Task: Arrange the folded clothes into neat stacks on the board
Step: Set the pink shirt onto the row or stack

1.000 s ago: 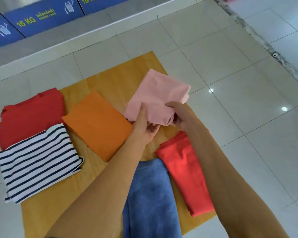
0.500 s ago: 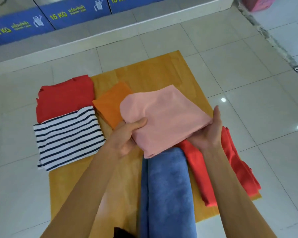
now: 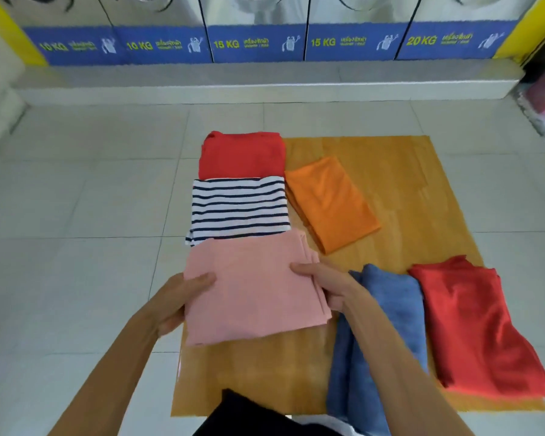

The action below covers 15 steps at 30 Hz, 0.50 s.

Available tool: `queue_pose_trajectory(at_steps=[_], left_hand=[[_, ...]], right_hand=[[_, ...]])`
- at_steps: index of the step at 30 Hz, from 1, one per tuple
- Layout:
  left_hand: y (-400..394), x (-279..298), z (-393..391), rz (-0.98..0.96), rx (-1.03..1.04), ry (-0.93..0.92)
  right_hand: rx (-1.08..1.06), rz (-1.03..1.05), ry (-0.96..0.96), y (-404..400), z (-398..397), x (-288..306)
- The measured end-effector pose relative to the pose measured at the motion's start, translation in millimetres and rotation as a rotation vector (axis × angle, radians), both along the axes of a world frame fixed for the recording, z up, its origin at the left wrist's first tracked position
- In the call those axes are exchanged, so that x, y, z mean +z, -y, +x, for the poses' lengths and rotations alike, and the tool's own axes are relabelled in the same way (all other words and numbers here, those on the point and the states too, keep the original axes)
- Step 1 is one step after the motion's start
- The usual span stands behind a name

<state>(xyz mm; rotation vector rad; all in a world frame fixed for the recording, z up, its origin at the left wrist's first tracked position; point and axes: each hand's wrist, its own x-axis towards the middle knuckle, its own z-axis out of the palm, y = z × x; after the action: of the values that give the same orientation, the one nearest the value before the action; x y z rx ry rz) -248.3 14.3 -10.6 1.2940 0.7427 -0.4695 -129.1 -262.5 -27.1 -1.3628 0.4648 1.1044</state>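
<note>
The pink folded cloth (image 3: 252, 287) is a soft, pale rectangle, folded flat, with its layered edges showing along the right side. It sits at about seven o'clock on the wooden board (image 3: 390, 171), its far edge overlapping the near hem of the striped shirt (image 3: 238, 209).

My left hand (image 3: 177, 303) reaches in from seven o'clock and grips the cloth's left edge, thumb laid on top and the other fingers tucked beneath it. My right hand (image 3: 324, 286) comes in from five o'clock and pinches the right edge the same way, thumb flat on top, fingers curled under the layered folds. Whether the cloth rests fully on the board I cannot tell.

The cloth's long axis runs roughly from twelve to six, tilted slightly, with the far end leaning toward one o'clock.

Beyond the striped shirt, at twelve o'clock, lies a red folded garment (image 3: 241, 154). An orange folded cloth (image 3: 331, 201) lies diagonally at two o'clock. At four o'clock lie a blue towel (image 3: 387, 325) and a loosely folded red cloth (image 3: 472, 322).
</note>
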Motion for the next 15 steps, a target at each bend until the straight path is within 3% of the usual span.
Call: queue_pose_trajectory(at_steps=[4,8,15], left_hand=[[-17.7,-41.4,-12.6,0.182,0.248,-0.066],[-21.0,-52.3,-4.5,0.383,0.219,-0.113],[-22.4,-54.6,-1.8,0.543,0.103,-0.067]], right_hand=[[0.037,-0.206,0.146,-44.3,-17.8,-22.3],[0.036,-0.354,0.258,-57.4,-26.3,-36.0],[0.037,-0.488,0.388,-60.8,-40.6,-31.6]])
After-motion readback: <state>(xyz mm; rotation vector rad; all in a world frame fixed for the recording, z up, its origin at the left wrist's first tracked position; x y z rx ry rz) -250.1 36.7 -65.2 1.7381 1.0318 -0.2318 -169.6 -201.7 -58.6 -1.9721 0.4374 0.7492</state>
